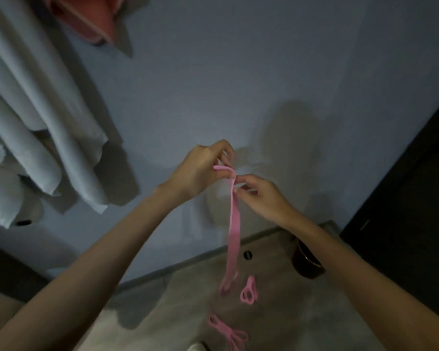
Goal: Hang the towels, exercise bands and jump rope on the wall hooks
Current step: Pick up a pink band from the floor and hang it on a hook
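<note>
Pink elastic, flat: exercise band (233,224), centre of frame, hanging straight down against the blue-grey wall (276,72). Its lower end dangles free above the floor (162,307).

- Left hand (200,171): fingers curled round the band's top bend, grip closed on it.
- Right hand (261,196): fingertips pinching the strap just beneath that bend, narrow grip, also holding the band.
- The hook itself is mostly hidden behind the fingers. Whether the band already sits on it cannot be told.

Risks, as judged:
- Letting go before the loop is fully over the hook would drop the band to the floor.
- Any stretch in the elastic could make it spring back off the hook on release.
- Dim light and the fingers covering the hook make a blind miss likely.

Outward:
- On the floor below the band lie a small pink loop (249,292) and, lower in the frame, a longer pink tangle (227,330). Neither is hung yet.
- Grey towels (36,122) hang in folds at upper left, with a reddish-pink towel (86,24) at the top edge.
- A dark round container (307,262) stands lower right, partly behind the right forearm.
- A dark panel (403,198) fills the right edge.

Writing: no brand, label or text is readable anywhere.
</note>
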### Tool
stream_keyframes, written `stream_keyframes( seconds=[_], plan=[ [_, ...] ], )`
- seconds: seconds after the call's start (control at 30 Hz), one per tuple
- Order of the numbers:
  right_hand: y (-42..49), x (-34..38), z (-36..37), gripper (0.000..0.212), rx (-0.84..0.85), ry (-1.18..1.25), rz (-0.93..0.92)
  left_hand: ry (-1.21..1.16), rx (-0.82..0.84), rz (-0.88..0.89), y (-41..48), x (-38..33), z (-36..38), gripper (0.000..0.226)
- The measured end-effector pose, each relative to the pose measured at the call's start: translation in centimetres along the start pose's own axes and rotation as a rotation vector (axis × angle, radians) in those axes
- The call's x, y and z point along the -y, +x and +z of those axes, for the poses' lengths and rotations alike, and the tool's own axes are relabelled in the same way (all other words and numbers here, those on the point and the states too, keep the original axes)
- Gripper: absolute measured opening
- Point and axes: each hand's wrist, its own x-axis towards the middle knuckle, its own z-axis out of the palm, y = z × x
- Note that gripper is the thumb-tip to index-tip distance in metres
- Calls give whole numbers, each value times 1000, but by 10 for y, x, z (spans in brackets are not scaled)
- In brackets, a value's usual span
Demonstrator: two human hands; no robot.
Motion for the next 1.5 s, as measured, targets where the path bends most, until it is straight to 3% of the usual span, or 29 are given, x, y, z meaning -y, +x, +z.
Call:
stream_keyframes(
  seconds=[0.2, 0.5, 0.7, 0.87, 1.0, 1.13, 1.23, 1.5],
  plan=[
    [74, 43, -37, 21, -43, 114, -44, 129, -73, 100, 83, 3, -65, 28],
    [174, 112, -89, 16, -250, 197, -227, 274, -264, 276, 195, 5, -154, 26],
    [226, 148, -123, 10, -364, 65, -332, -41, -500, 61, 242, 20, -193, 29],
    [252, 174, -143, 14, -338, 199, -355, -386, -423, -105, 259, 21, -207, 24],
    [266, 182, -168, 9, -288, 210, -341, -610, -469, -75, 270, -1, -205, 34],
    [272, 188, -200, 14, -296, 229, -319, -528, -503, 30, 286, -30, -200, 32],
    [275, 197, -230, 5, -361, 256, -382, -458, -543, 100, 306, -54, -196, 29],
    [293, 250, -312, 14, -409, 283, -541, -479, -688, 157, 367, -118, -223, 23]
  ],
)
